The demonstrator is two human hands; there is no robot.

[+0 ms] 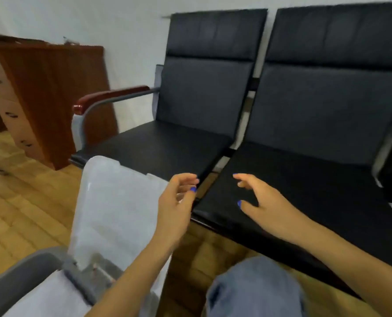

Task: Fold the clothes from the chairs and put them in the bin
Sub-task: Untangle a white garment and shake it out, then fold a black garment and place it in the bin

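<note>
Black leather covered the two padded chairs (304, 106) filling the upper right of the frame, their seats bare of any garment, so the clothes were likely gone from them already. The translucent plastic bin lid (112, 207) stood tilted up at lower centre-left, hinged open over the grey-rimmed bin (19, 275) in the lower left corner, probably to leave the mouth free. Pale fabric (46, 296) showed inside the bin; whether folded I could not tell. The left hand (176, 202) hovered by the lid, fingers loosely curled, holding nothing. The right hand (261, 202) hung above the seat edge, fingers spread, touching nothing
</note>
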